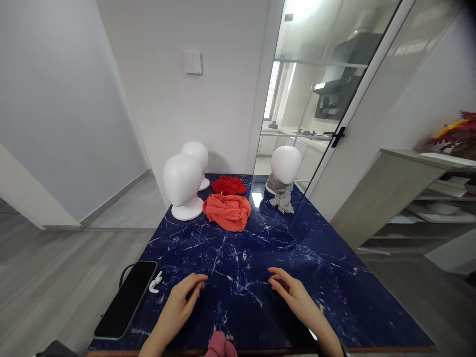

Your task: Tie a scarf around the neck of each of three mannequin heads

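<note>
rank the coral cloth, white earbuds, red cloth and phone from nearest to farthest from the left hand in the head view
From the left hand:
1. white earbuds, just to its left
2. phone, left beyond the earbuds
3. coral cloth, ahead, slightly right
4. red cloth, behind the coral cloth

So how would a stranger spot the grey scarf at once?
Find the dark blue table, then the white mannequin head standing alone near its far right corner. The grey scarf is wrapped around that head's neck. Unlike the red cloth and coral cloth, both lying in heaps, it is on a head.
</note>
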Available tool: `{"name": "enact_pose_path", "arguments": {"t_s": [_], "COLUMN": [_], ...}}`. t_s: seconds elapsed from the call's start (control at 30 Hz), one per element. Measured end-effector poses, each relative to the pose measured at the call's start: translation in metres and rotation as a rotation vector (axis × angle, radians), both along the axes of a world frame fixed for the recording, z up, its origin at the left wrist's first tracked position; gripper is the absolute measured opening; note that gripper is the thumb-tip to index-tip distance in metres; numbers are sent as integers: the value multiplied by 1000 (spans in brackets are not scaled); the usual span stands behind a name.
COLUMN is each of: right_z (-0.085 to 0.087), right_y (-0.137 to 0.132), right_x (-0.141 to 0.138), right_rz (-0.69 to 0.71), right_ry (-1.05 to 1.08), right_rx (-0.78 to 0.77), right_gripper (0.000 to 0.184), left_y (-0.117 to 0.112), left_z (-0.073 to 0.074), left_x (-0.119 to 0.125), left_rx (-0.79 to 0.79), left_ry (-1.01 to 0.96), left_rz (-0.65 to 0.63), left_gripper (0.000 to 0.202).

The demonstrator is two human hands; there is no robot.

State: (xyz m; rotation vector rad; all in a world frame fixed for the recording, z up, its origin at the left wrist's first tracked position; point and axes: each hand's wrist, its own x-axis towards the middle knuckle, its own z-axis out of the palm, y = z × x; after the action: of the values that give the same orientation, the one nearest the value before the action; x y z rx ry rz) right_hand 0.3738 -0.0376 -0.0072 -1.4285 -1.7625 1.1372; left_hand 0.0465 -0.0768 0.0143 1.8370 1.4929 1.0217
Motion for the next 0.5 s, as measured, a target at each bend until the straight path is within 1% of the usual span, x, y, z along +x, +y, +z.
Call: {"name": "enact_pose_path", "arguments": {"t_s": [0.1, 0.2, 0.3, 0.37, 0.43, 0.47, 0.5], "right_z": [8, 19, 30, 34, 31, 28, 24], "right_y": [14, 28, 47, 65, 88, 102, 116], "right_x": [-10, -20, -32, -43, -57, -64, -72], "right_rz": [63, 177, 357, 430, 418, 387, 348], "right_ry": [-82, -173, -283, -340, -366, -365, -357], "right_rx": [57, 111, 148, 208, 340, 424, 504], "right_gripper": [37, 34, 34, 34, 35, 38, 42], "left_y": [18, 30, 33, 33, 37, 42, 49], "left_z": [18, 33, 42, 46, 46, 45, 43], "left_x": [14, 26, 35, 40, 42, 41, 39], "left_rx": [64, 92, 68, 43, 30, 31, 36], "left_ry": [48, 59, 65, 71, 50, 20, -27], "left_rz": [-78, -154, -242, -301, -325, -305, -260], "left_gripper": [28, 29, 30, 31, 30, 30, 29]}}
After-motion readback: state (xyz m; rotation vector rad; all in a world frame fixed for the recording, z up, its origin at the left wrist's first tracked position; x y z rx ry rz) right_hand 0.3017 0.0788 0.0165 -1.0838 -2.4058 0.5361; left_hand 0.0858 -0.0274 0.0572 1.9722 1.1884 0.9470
